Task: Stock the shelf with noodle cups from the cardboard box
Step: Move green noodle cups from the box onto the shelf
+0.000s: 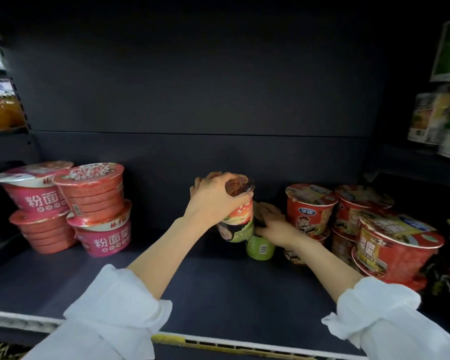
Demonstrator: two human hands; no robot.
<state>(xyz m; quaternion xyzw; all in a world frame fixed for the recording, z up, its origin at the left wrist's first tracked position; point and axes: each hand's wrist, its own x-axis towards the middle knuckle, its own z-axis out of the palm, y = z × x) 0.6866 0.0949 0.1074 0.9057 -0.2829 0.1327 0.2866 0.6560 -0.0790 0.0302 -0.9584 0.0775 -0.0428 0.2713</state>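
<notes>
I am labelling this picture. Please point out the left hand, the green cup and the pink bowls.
left hand (213, 197), head view, back of hand
green cup (260, 248), head view, side wall
pink bowls (104, 241), head view, lower front bowl's side

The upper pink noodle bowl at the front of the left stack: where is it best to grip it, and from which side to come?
Probably grip the upper pink bowl by its wide rim, coming from above and the open front. Its wall tapers downward, so fingers could slip there; another bowl crowds its left, the lower bowl sits beneath.
</notes>
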